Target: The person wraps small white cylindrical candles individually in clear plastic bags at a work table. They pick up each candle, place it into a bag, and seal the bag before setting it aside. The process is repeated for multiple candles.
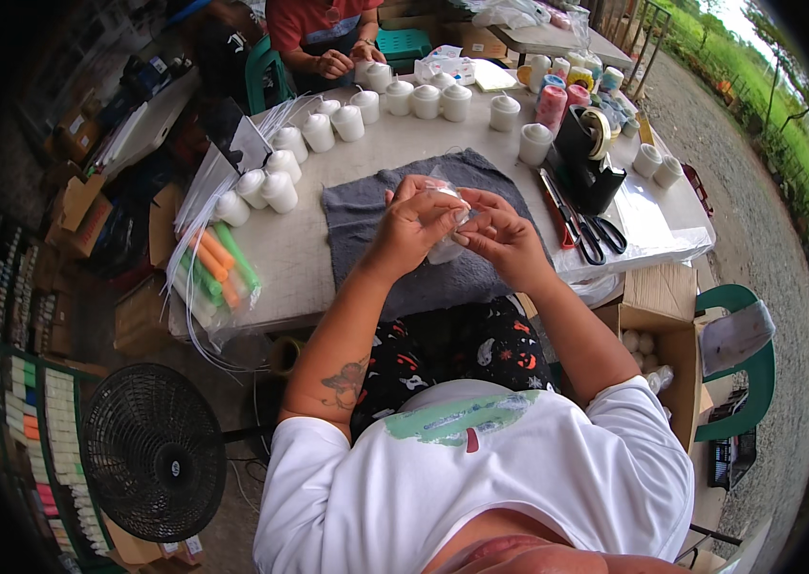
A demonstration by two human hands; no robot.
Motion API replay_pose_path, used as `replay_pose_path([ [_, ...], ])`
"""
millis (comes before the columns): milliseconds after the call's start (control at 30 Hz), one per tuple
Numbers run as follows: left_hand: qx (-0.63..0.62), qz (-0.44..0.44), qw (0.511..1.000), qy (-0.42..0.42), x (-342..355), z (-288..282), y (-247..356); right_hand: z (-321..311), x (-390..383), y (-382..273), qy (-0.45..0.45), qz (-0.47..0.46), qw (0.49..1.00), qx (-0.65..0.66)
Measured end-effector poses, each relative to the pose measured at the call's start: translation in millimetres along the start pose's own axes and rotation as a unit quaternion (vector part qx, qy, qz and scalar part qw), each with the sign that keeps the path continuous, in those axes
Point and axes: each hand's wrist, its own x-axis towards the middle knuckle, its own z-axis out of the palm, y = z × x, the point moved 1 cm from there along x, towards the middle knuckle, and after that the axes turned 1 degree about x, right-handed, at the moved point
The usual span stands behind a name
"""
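Worker's L hand (403, 228) & R hand (510, 247) meet above a dark gray cloth (352, 225) on the counter (292, 279), fingers of both pinching a crinkled piece of clear plastic (444, 253) held b/w them, contents, if any, too blurred to ID. White pots (348, 122) line the counter's far & L sides, w/ orange & green tubes (216, 254) at near L and a black tape dispenser (591, 172) & scissors (592, 247) at R. Opposite, a co-worker in red (309, 21) has both hands nr. the pots.
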Motion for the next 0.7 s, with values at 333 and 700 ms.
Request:
replay_pose_path([
  [333, -0.108, -0.073, 0.987, 0.093, -12, 22, -17, 5, 23, -1, 0.082, 0.129, 0.986, 0.072],
  [700, -0.168, -0.07, 0.982, 0.045, -12, 10, -9, 0, 38, -20, 0.088, 0.104, 0.99, -0.038],
])
